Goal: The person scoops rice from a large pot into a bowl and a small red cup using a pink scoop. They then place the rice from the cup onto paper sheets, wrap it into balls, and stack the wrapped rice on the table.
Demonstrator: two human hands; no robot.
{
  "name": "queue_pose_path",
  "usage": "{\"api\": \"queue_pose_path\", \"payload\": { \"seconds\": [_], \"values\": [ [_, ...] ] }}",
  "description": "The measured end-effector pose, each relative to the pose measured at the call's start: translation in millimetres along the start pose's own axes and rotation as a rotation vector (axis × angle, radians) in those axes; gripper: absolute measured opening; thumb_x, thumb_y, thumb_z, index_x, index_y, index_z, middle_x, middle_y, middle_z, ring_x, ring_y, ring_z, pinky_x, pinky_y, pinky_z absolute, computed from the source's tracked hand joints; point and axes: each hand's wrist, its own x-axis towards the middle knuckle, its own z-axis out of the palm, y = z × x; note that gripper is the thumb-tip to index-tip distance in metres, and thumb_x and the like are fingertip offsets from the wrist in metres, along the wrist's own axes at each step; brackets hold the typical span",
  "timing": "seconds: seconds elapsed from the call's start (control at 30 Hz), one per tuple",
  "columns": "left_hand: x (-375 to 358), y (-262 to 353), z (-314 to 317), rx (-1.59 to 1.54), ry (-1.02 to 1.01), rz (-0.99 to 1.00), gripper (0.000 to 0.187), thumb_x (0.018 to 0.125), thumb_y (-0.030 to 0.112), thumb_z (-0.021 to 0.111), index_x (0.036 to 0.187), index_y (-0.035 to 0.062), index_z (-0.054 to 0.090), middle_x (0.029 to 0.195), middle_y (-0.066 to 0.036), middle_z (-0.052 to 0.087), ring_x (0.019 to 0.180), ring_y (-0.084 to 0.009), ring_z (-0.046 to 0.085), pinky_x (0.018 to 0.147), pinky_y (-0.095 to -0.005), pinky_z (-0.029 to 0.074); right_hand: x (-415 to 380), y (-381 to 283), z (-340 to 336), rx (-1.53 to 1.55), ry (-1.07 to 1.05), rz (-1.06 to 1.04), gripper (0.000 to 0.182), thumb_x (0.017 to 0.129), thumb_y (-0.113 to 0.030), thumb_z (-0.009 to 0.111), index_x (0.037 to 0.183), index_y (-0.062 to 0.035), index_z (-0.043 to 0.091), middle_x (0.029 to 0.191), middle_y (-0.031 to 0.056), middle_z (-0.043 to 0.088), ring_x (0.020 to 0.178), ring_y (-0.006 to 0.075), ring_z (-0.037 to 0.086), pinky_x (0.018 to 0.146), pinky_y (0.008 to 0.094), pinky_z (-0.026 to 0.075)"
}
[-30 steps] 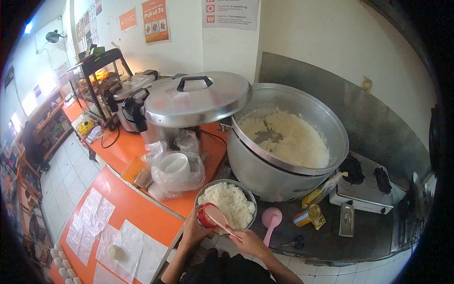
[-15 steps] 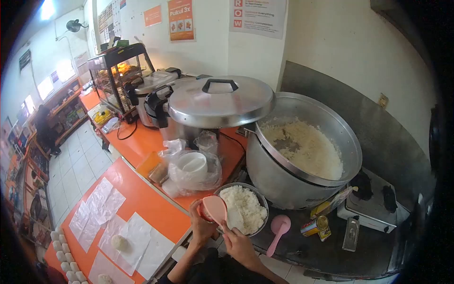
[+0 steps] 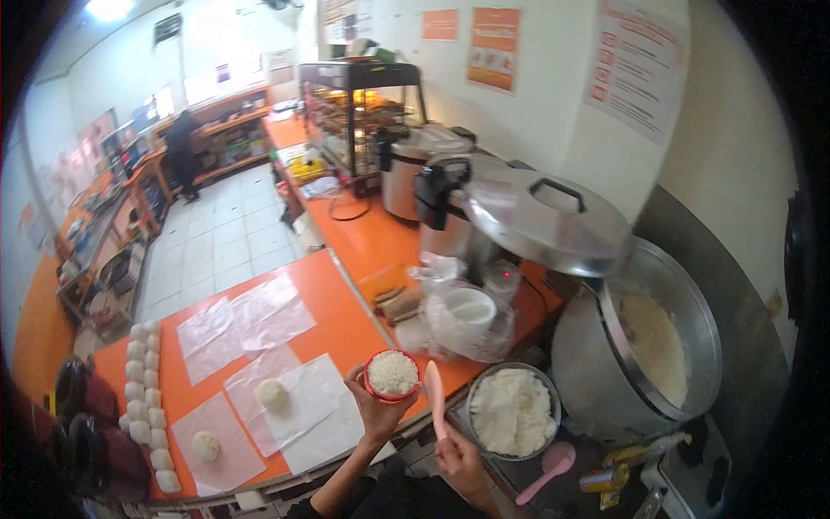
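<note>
My left hand point(image 3: 378, 419) is closed round a small red cup point(image 3: 396, 399) filled with white rice point(image 3: 392, 372). In my right hand point(image 3: 462, 464) is a pink rice paddle point(image 3: 435, 398), its blade upright just right of the cup. A metal bowl point(image 3: 469, 424) of cooked rice point(image 3: 513, 406) stands to the right of the paddle. Left of my hands, a rounded rice mound point(image 3: 271, 395) lies on wrapping paper point(image 3: 318, 428), and a second rice mound point(image 3: 206, 446) sits on another sheet nearer the table's left end.
Rows of white wrapped packets point(image 3: 136, 391) line the orange table's point(image 3: 341, 320) left end. At right stands a large rice pot point(image 3: 581, 372) with its lid point(image 3: 553, 216) beside it. A second pink paddle point(image 3: 553, 467) lies by the bowl. A person point(image 3: 181, 151) stands far back.
My view has swung left, toward the table with the papers. The cup and paddle have moved from beside the bowl toward the papers, and the paddle blade no longer covers the cup.
</note>
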Motion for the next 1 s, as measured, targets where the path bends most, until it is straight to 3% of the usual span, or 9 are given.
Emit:
{"api": "queue_pose_path", "payload": {
  "seconds": [0.1, 0.23, 0.4, 0.57, 0.73, 0.8, 0.83, 0.9, 1.0],
  "values": [
    [5, -17, -33, 0.298, 0.171, 0.162, 0.088, 0.05, 0.014, 0.086, 0.116, 0.0037, 0.028, 0.113, -0.017, 0.037, 0.11, -0.0303, 0.041, 0.094, -0.0406, 0.036, 10, -10, 57, -0.439, 0.068, -0.589, 0.041, 0.091, -0.015, 0.045, 0.13, -0.0011, 0.043, 0.08, 0.0119, 0.055, 0.067, 0.0199, 0.056, 0.061, 0.0304, 0.045],
    [12, -23, -82, 0.356, 0.201, 0.257, 0.085, 0.051, 0.012, 0.083, 0.116, 0.0039, 0.028, 0.113, -0.017, 0.036, 0.11, -0.0328, 0.039, 0.095, -0.0417, 0.034, 22, -21, 98, -0.801, -0.15, -0.466, 0.048, 0.086, -0.017, 0.051, 0.132, -0.0071, 0.042, 0.083, 0.0191, 0.054, 0.071, 0.0348, 0.058, 0.065, 0.0424, 0.049],
    [12, -40, -156, 0.405, 0.291, 0.193, 0.091, 0.046, 0.017, 0.088, 0.116, 0.0044, 0.031, 0.113, -0.016, 0.037, 0.109, -0.0302, 0.041, 0.093, -0.041, 0.037, 51, -40, 137, -0.985, -0.534, -0.477, 0.046, 0.087, -0.018, 0.05, 0.131, -0.0071, 0.042, 0.082, 0.0165, 0.054, 0.071, 0.0341, 0.058, 0.066, 0.0422, 0.049],
    [15, -51, -249, -0.061, 0.255, -0.18, 0.092, 0.051, 0.015, 0.087, 0.123, 0.0047, 0.03, 0.123, -0.013, 0.04, 0.115, -0.0252, 0.044, 0.095, -0.0386, 0.042, 97, -47, 177, -0.582, -0.762, -0.726, 0.041, 0.087, -0.008, 0.053, 0.128, -0.0047, 0.047, 0.083, 0.0127, 0.06, 0.072, 0.0227, 0.057, 0.067, 0.0324, 0.048],
    [27, -98, -342, -0.983, 0.288, -0.158, 0.09, 0.06, 0.011, 0.082, 0.132, 0.0118, 0.029, 0.13, -0.012, 0.039, 0.12, -0.026, 0.042, 0.097, -0.0447, 0.043, 93, -56, 226, -0.248, -0.671, -0.259, 0.038, 0.091, -0.011, 0.048, 0.128, -0.0001, 0.045, 0.077, -0.0001, 0.052, 0.063, 0.0053, 0.045, 0.055, 0.0187, 0.039],
    [38, -131, -373, -1.047, 0.339, -0.156, 0.068, 0.073, 0.033, 0.071, 0.13, 0.0185, 0.036, 0.131, -0.008, 0.04, 0.12, -0.0256, 0.042, 0.096, -0.0487, 0.041, 95, -55, 239, -0.255, -0.639, -0.187, 0.039, 0.092, -0.012, 0.047, 0.129, -0.0006, 0.045, 0.076, -0.0007, 0.05, 0.057, 0.003, 0.04, 0.05, 0.0161, 0.034],
    [45, -148, -389, -1.147, 0.372, -0.166, 0.064, 0.075, 0.039, 0.066, 0.129, 0.0194, 0.037, 0.13, -0.007, 0.041, 0.12, -0.0251, 0.042, 0.095, -0.049, 0.04, 100, -50, 239, -0.309, -0.649, -0.201, 0.039, 0.092, -0.013, 0.047, 0.128, -0.0004, 0.044, 0.081, 0.0055, 0.059, 0.062, 0.0079, 0.052, 0.052, 0.0221, 0.044],
    [65, -169, -410, -1.322, 0.406, -0.191, 0.057, 0.079, 0.056, 0.052, 0.125, 0.0222, 0.042, 0.126, -0.002, 0.047, 0.117, -0.0234, 0.044, 0.092, -0.0494, 0.038, 101, -48, 245, -0.278, -0.612, -0.154, 0.039, 0.092, -0.014, 0.047, 0.129, -0.001, 0.044, 0.076, 0.0013, 0.053, 0.055, 0.0034, 0.041, 0.047, 0.0179, 0.034],
    [100, -218, -441, -1.556, 0.464, -0.226, 0.058, 0.077, 0.054, 0.057, 0.123, 0.0222, 0.045, 0.123, -0.002, 0.049, 0.111, -0.0212, 0.047, 0.088, -0.0475, 0.04, 109, -29, 240, -0.251, -0.525, -0.204, 0.04, 0.093, -0.019, 0.048, 0.129, -0.0021, 0.044, 0.071, -0.0009, 0.049, 0.051, 0.0025, 0.035, 0.046, 0.018, 0.03]
  ]
}}
